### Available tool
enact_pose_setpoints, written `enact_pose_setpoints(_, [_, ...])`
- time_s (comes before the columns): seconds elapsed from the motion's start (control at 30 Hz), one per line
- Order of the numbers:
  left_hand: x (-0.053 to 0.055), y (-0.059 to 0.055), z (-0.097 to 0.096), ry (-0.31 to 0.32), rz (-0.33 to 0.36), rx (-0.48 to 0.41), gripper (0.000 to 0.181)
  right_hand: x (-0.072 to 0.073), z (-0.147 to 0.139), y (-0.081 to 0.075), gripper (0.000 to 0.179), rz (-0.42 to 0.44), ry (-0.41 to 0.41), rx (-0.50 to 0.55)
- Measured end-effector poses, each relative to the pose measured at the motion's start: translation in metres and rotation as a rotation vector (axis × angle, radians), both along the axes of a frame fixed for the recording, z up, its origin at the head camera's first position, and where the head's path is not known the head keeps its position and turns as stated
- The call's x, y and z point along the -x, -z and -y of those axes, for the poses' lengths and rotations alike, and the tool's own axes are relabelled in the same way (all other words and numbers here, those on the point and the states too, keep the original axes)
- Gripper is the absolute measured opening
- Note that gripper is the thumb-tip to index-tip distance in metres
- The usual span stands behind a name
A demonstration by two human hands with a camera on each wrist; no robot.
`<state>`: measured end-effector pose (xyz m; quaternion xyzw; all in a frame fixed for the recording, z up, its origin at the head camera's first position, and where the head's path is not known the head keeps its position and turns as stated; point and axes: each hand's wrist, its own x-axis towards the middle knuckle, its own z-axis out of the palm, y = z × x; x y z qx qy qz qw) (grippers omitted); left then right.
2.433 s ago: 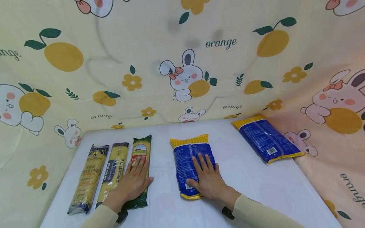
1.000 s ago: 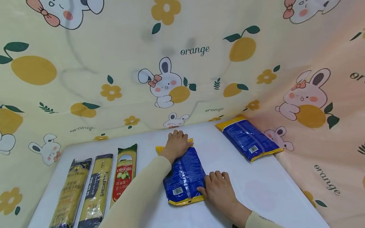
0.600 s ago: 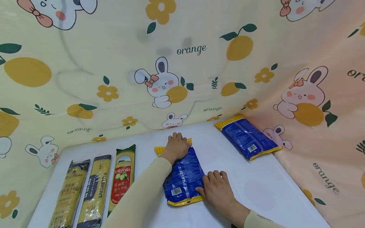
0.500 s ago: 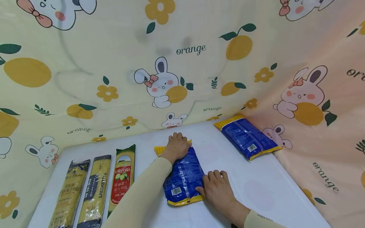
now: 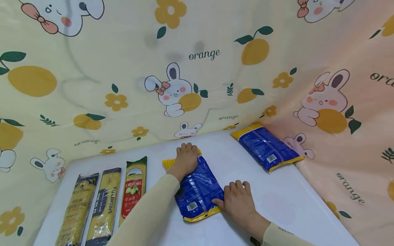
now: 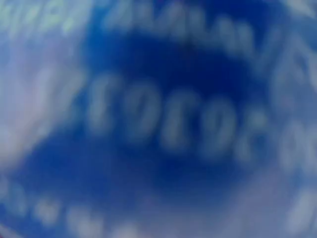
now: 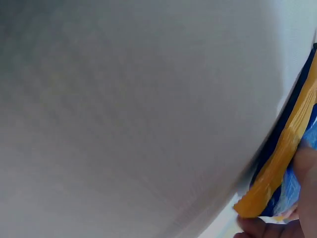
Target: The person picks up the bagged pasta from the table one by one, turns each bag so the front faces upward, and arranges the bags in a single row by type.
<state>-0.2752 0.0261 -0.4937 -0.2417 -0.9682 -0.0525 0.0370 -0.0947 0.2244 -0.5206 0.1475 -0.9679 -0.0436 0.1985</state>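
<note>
A blue plastic bag with yellow ends [image 5: 198, 191] lies back side up on the white table, its top leaning left. My left hand [image 5: 185, 160] grips its far end, fingers bent over the yellow edge. At the near right corner my right hand [image 5: 238, 201] pinches the bag, thumb on top and fingers by the side. Up close in the right wrist view, the thumb [image 7: 306, 161] presses on the bag beside its yellow edge [image 7: 277, 168]. Blurred blue film with pale lettering [image 6: 158, 114] fills the left wrist view.
Three long spaghetti packets lie side by side at left: a clear-gold one [image 5: 77, 208], a navy-labelled one [image 5: 104, 205] and a green-ended one with a red label [image 5: 133, 188]. Another blue bag [image 5: 267, 147] lies at the back right corner. A printed cloth [image 5: 129, 68] hangs behind the table.
My left hand has gone from the green-ended spaghetti packet to the blue bag's far end. My right hand has shifted from flat on the bag to its corner. Lately the bag's top swung slightly left.
</note>
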Motion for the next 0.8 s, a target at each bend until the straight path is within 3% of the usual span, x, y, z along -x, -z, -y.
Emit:
enact_pose_setpoints(0.2, [-0.007, -0.015, 0.015, -0.018, -0.066, -0.059, 0.027, 0.004, 0.003, 0.0, 0.058, -0.079, -0.089, 0.004])
enact_pose_setpoints(0.37, [-0.011, -0.027, 0.031, -0.028, -0.083, -0.106, 0.025, 0.004, 0.006, -0.012, 0.047, -0.078, -0.13, -0.002])
enact_pose_setpoints(0.47, [-0.014, -0.039, 0.042, -0.059, -0.099, -0.132, 0.024, 0.006, 0.009, -0.03, 0.038, -0.043, -0.163, 0.0])
enact_pose_setpoints(0.6, [-0.015, -0.061, 0.053, -0.103, -0.171, -0.177, 0.024, 0.011, 0.012, -0.065, 0.027, -0.025, -0.183, 0.022])
enact_pose_setpoints(0.7, [-0.016, -0.077, 0.058, -0.103, -0.216, -0.23, 0.024, 0.011, 0.014, -0.09, 0.024, -0.065, -0.182, 0.051])
enact_pose_setpoints(0.8, [-0.02, -0.086, 0.063, -0.088, -0.23, -0.25, 0.023, 0.007, 0.015, -0.105, 0.025, -0.111, -0.201, 0.063])
